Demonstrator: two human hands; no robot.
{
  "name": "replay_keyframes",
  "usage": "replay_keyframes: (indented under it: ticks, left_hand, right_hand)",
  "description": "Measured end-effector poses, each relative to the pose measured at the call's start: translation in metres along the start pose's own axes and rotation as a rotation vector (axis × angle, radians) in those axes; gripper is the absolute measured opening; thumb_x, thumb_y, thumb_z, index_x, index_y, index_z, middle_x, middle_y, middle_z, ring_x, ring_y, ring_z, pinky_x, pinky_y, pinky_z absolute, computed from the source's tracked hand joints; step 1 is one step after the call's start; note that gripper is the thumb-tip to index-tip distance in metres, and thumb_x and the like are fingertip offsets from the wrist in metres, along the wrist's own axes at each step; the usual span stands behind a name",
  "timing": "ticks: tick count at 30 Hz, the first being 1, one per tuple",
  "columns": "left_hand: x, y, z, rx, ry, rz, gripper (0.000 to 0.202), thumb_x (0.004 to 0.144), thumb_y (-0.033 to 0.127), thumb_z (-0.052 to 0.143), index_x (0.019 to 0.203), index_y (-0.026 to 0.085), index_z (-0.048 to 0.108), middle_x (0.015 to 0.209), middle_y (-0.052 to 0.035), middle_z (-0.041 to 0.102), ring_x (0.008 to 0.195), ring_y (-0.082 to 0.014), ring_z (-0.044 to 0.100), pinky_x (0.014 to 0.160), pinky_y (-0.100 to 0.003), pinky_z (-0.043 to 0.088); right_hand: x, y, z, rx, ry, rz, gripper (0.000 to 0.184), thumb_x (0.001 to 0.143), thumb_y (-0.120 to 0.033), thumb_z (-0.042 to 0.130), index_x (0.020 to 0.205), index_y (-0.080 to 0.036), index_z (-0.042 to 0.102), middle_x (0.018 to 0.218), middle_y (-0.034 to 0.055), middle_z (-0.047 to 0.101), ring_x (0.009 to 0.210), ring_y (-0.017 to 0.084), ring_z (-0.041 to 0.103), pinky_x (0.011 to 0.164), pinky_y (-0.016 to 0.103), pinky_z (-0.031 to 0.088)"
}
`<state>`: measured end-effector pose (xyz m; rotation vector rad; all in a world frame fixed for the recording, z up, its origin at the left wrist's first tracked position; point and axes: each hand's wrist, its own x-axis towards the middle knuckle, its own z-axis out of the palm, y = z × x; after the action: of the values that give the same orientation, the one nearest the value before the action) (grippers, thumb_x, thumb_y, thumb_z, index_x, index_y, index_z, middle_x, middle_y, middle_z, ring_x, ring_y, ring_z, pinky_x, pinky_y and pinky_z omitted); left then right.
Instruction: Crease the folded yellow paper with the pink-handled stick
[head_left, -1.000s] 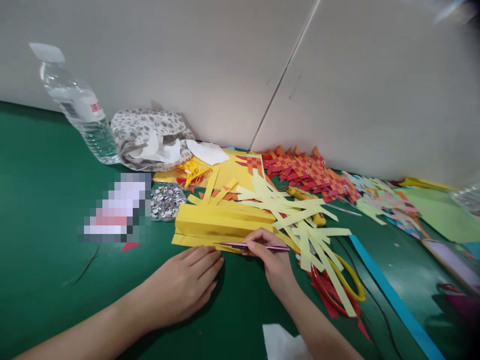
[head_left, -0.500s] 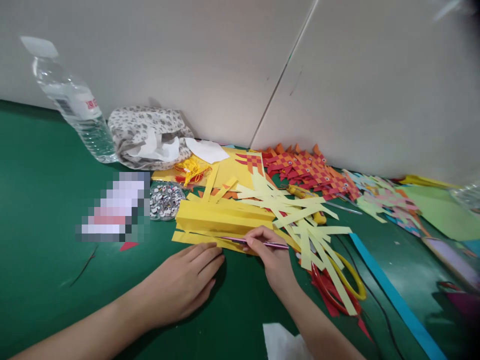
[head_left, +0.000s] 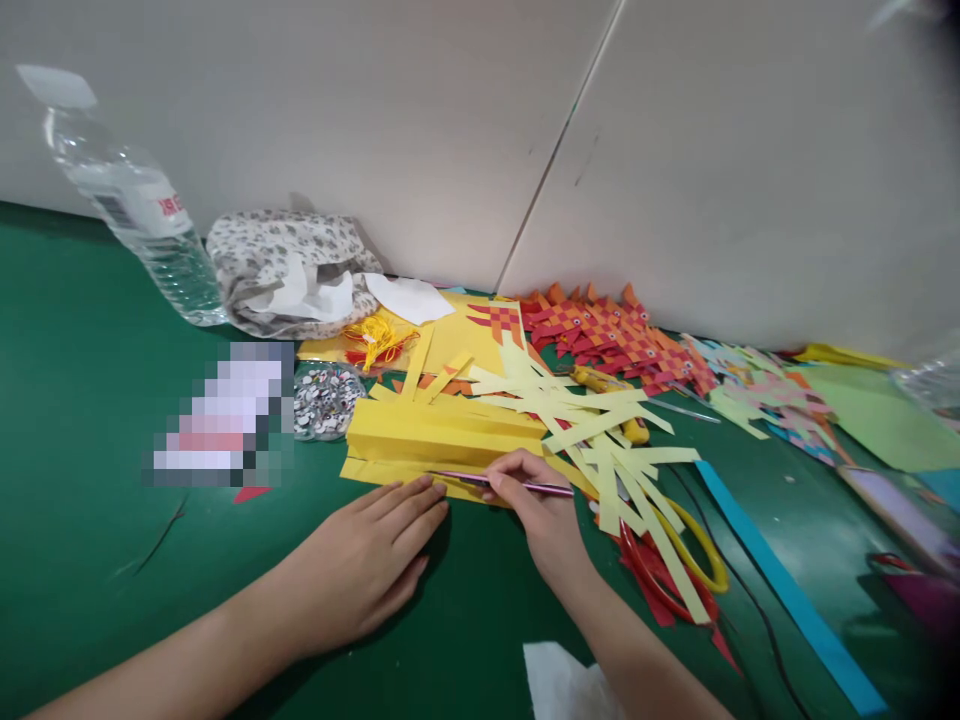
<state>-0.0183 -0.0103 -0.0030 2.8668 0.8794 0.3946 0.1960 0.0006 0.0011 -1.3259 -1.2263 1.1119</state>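
My left hand [head_left: 367, 565] lies flat on the green table, fingers together and stretched out, its fingertips at the near edge of a folded yellow paper stack [head_left: 442, 435]. Fingers of my right hand [head_left: 536, 510] pinch a thin pink pen-like tool [head_left: 502, 483], whose tip rests on the yellow paper's near edge. A heap of pale yellow paper strips [head_left: 600, 430] lies just right of the stack.
A water bottle [head_left: 135, 215] and a patterned cloth bag [head_left: 289, 270] stand at the back left. Googly eyes [head_left: 326, 397], woven red-orange paper fish [head_left: 615, 335], yellow-handled scissors [head_left: 694, 550], a blue strip [head_left: 787, 590] and a white tissue [head_left: 562, 685] lie around.
Almost nothing has changed: both hands stay on the yellow paper, and the view has drifted slightly so everything sits a little further left.
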Motion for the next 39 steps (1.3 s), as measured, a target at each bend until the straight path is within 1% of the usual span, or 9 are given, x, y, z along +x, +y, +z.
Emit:
replay_keyframes:
  ticks: [10,22,26,31,39]
  left_hand:
    - [-0.001,0.000,0.001,0.031,0.042,0.016,0.039,0.095,0.024,0.038,0.130,0.013,0.051,0.137,-0.0094,0.053,0.128,-0.0250,0.049,0.101,-0.041,0.049]
    - [-0.001,0.000,0.002,0.035,0.041,0.024,0.038,0.096,0.025,0.038,0.129,0.015,0.053,0.135,-0.0078,0.056,0.125,-0.0254,0.052,0.100,-0.041,0.050]
    - [-0.001,0.000,0.002,0.033,0.044,0.020,0.038,0.096,0.024,0.038,0.129,0.015,0.053,0.135,-0.0075,0.056,0.125,-0.0250,0.051,0.100,-0.041,0.050]
    - [-0.001,0.000,0.002,0.033,0.035,0.018,0.038,0.096,0.024,0.038,0.130,0.015,0.052,0.136,-0.0077,0.055,0.126,-0.0251,0.051,0.100,-0.041,0.049]
    - [-0.001,0.001,0.002,0.015,0.058,0.009,0.037,0.095,0.023,0.038,0.128,0.015,0.053,0.134,-0.0077,0.056,0.124,-0.0247,0.052,0.100,-0.040,0.049]
  right_hand:
    - [0.001,-0.008,0.001,-0.034,-0.011,-0.006,0.016,0.073,-0.031,0.065,0.064,-0.019,0.061,0.061,0.0001,0.063,0.057,0.015,0.060,0.055,0.025,0.050]
    - [0.001,-0.009,0.001,-0.034,-0.026,0.003,0.016,0.073,-0.032,0.065,0.066,-0.018,0.062,0.063,0.0007,0.064,0.058,0.015,0.062,0.057,0.026,0.051]
    - [0.000,-0.010,0.001,-0.050,-0.032,0.003,0.016,0.074,-0.032,0.065,0.066,-0.018,0.062,0.062,0.0004,0.063,0.058,0.015,0.061,0.056,0.025,0.050]
    - [0.001,-0.011,0.001,-0.063,-0.027,0.012,0.016,0.073,-0.032,0.065,0.065,-0.018,0.062,0.060,0.0003,0.062,0.058,0.015,0.060,0.056,0.025,0.049]
    - [0.001,-0.010,0.001,-0.083,0.015,0.001,0.015,0.072,-0.030,0.063,0.062,-0.018,0.062,0.058,0.0000,0.062,0.057,0.015,0.059,0.056,0.025,0.047]
